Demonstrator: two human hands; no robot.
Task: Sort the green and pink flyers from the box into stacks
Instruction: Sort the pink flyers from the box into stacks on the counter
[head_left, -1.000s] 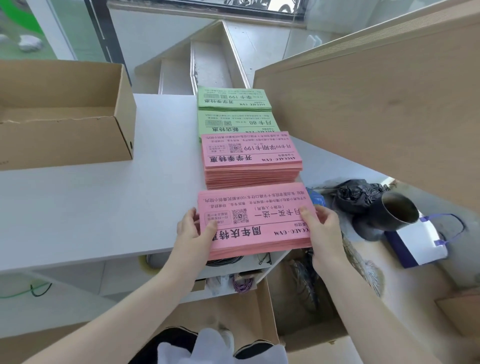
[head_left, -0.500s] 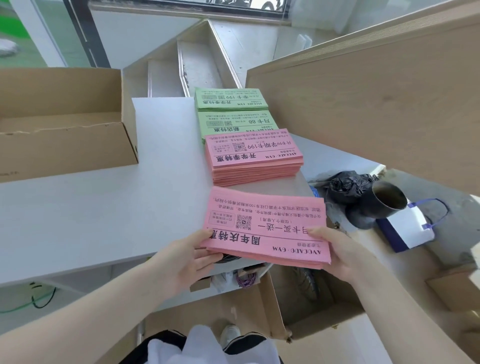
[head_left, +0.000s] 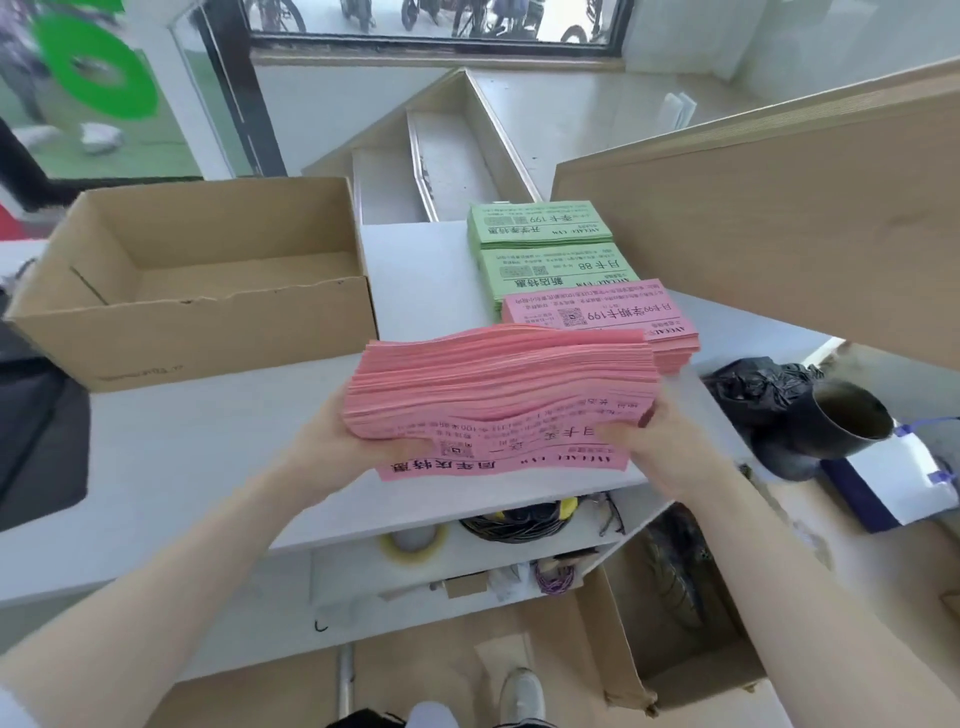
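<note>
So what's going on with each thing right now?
Held pink stack: lifted, tipped on edge, wavy.
Left hand: grips stack's left end.
Right hand: grips stack's right end.
Box: open, looks empty.
Pink pile: flat on counter.
Green piles: flat, two in a row.

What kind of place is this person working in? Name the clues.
Probably a shop's front counter or reception desk: a white counter with promotional flyer stacks, a street-facing window showing parked bikes, and tape on the shelf beneath.
</note>
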